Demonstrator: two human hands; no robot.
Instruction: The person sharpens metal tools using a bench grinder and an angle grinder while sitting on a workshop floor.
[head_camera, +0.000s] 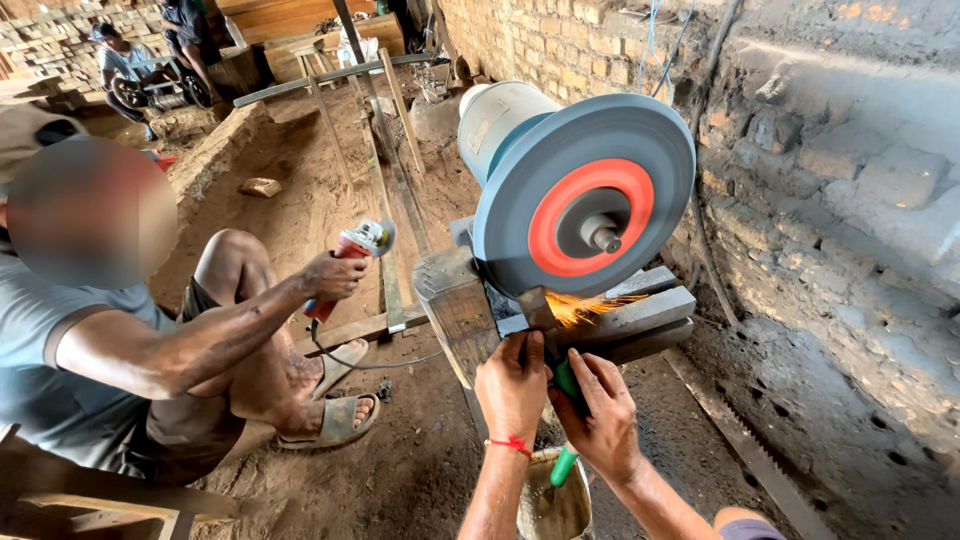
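Note:
A grey grinding wheel (584, 195) with an orange centre spins on a pale motor (492, 122) mounted on a wooden block (458, 305). Against its lower edge I press a flat metal blade (537, 310), and orange sparks (585, 308) fly to the right. My left hand (512, 385) pushes on the blade from the left. My right hand (600, 415) grips the tool's green handle (566, 415), which sticks out below my palm.
A seated person at left holds a red angle grinder (352, 255) with a cable. A rough brick wall (830, 180) runs along the right. A long saw blade (745, 445) lies on the dirt floor. A bucket (550, 505) sits below my hands.

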